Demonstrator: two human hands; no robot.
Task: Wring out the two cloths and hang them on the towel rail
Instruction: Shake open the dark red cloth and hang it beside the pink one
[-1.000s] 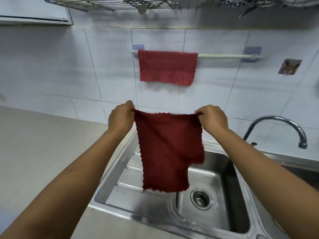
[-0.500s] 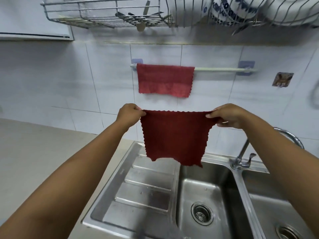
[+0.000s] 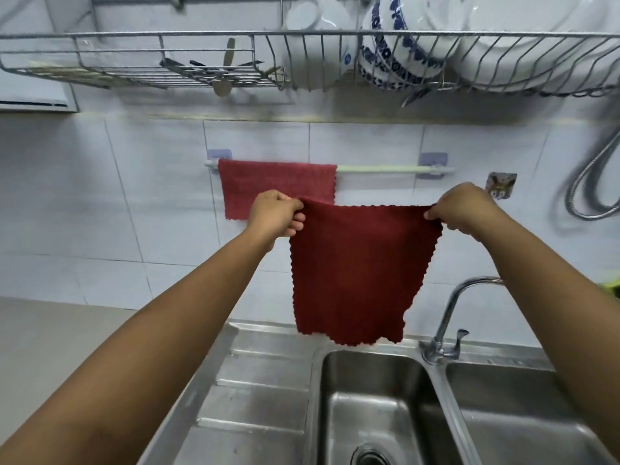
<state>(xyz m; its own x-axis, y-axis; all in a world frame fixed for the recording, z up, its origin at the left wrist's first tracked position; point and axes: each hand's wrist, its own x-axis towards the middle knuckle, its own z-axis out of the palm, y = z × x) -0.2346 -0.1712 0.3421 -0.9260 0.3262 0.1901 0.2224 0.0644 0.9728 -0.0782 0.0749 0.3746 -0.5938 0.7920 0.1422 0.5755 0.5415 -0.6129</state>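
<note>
While the left hand (image 3: 275,213) and right hand (image 3: 460,207) pinch the dark red cloth (image 3: 360,270) taut by its top corners, it hangs just near of the towel rail (image 3: 385,168), whose left half carries the lighter red cloth (image 3: 275,182); no writing is legible.

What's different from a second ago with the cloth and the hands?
Both hands have carried the dark red cloth up from over the sink toward the towel rail. The left hand and right hand have moved apart, pulling its top edge taut, just below the bare right part of the rail. The grip on both corners is unchanged, and the lighter red cloth still hangs at the rail's left end.
</note>
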